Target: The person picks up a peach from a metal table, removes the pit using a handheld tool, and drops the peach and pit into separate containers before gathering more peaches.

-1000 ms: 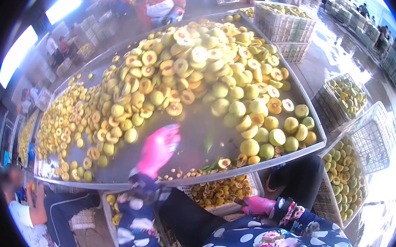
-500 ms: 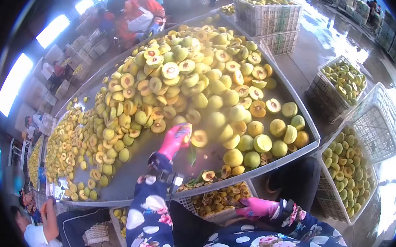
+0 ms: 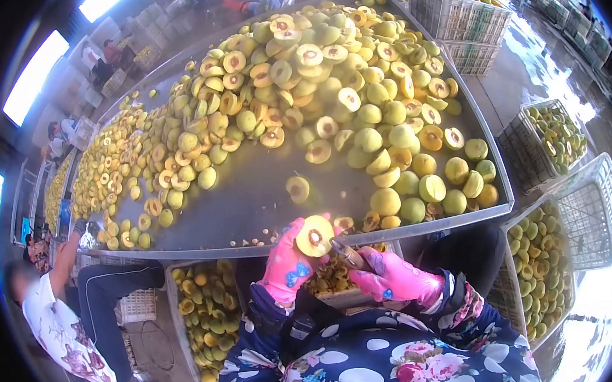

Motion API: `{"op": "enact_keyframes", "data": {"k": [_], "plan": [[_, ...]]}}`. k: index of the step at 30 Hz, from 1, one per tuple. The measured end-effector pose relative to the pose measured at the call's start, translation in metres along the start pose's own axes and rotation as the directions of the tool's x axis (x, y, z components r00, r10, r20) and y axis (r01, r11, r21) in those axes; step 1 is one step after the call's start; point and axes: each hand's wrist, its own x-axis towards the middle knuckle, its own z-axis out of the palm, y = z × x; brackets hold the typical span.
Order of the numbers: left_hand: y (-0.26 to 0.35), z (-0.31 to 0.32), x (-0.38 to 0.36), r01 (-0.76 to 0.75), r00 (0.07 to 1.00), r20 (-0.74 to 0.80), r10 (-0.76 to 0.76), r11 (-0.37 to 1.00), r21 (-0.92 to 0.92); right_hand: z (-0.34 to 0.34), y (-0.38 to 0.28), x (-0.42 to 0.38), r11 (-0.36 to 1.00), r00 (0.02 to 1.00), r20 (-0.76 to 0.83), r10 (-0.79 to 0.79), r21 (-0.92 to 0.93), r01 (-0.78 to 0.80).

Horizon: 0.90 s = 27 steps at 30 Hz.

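Observation:
My left hand [image 3: 288,266], in a pink glove, is closed around a halved yellow peach [image 3: 314,235], its cut face and stone cavity turned up. In my right hand [image 3: 403,279], also pink-gloved, is a small hand tool [image 3: 350,255] with a dark metal end. Its tip is right at the peach half's edge. Both hands are at the near rim of a metal table [image 3: 248,205]. A large heap of peach halves [image 3: 285,83] covers much of it, and one loose half [image 3: 297,189] lies just beyond my left hand.
Below the rim, a crate of peach scraps [image 3: 332,278] stands partly behind my hands. A crate of peaches [image 3: 205,312] is at lower left, another [image 3: 538,271] at right. A seated co-worker [image 3: 63,309] is at left; stacked crates [image 3: 459,24] stand at the far corner.
My left hand has come back from the table to the near rim with a peach half. My right hand has risen with the tool to meet it. The view has shifted.

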Motion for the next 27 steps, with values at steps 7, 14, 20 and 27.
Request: {"op": "enact_keyframes", "data": {"k": [7, 14, 20, 27], "plan": [[-0.016, 0.022, -0.009, -0.091, 0.996, 0.001, 0.091, 0.996, -0.011, 0.009, 0.008, 0.003, 0.953, 1.0, 0.008, 0.004, 0.303, -0.006], [-0.025, 0.029, -0.012, -0.046, 0.999, 0.002, 0.046, 0.988, -0.148, 0.014, 0.018, 0.012, 0.893, 0.998, -0.045, -0.043, 0.447, 0.058], [-0.023, 0.022, -0.016, 0.07, 0.995, 0.081, -0.064, 0.994, -0.081, 0.009, 0.02, 0.013, 0.978, 0.962, -0.252, -0.1, 0.152, 0.142], [-0.031, 0.024, -0.013, -0.075, 0.981, -0.19, 0.045, 0.985, -0.154, 0.022, 0.009, -0.017, 0.992, 0.962, -0.246, -0.12, -0.074, 0.105]]}}
